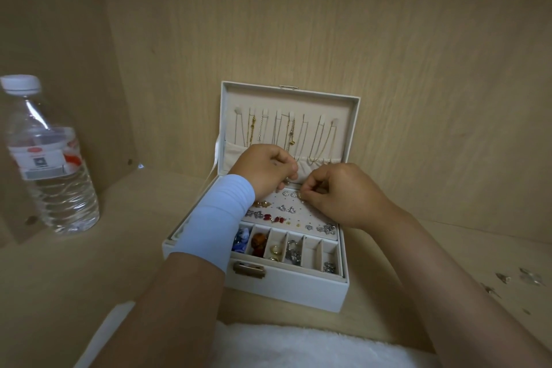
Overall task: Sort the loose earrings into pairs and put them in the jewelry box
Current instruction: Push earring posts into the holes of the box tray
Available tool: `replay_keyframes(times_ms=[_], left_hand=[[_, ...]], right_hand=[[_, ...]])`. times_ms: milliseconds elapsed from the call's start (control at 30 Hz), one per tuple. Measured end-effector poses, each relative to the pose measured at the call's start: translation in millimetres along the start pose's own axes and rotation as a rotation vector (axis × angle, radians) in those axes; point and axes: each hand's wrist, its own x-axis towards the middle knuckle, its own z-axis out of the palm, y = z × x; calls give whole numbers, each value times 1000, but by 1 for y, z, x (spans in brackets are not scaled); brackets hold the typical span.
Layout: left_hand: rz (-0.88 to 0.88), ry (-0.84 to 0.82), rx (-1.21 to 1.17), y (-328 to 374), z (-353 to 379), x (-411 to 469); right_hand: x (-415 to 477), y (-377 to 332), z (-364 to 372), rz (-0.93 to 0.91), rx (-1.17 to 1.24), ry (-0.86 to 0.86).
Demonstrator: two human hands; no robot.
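Head view. Open white jewelry box (286, 290) on a wooden shelf, lid upright with necklaces (288, 131) hanging inside.

Both hands are over the perforated stud panel (301, 216).
- Right hand (343, 191): fingers curled, thumb and forefinger pinching a small silver earring (299, 195) at the panel's back row.
- Left hand (265, 170): curled beside it. Cannot tell if it holds anything.

Paired studs sit across the panel. Loose earrings (519, 278) lie on the shelf, right of the box. Water bottle (50, 164) at far left.

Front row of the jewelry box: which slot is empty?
The fifth slot from the left, second from the right. It shows only bare lining; the others hold blue beads, amber beads, gold pieces or silver pieces.
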Motion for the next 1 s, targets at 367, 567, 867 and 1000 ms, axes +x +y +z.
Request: replay_keyframes(times_ms=[367, 567, 867, 1000], left_hand=[[-48, -29, -270, 14, 2, -3], [-117, -51, -297, 16, 4, -1], [-94, -31, -212, 15, 6, -1], [-17, -63, -31, 15, 6, -2]], right_hand=[[4, 1, -14, 53, 470, 211], [3, -5, -18, 25, 472, 343], [3, 0, -15, 77, 585, 301], [3, 8, -20, 128, 580, 245]])
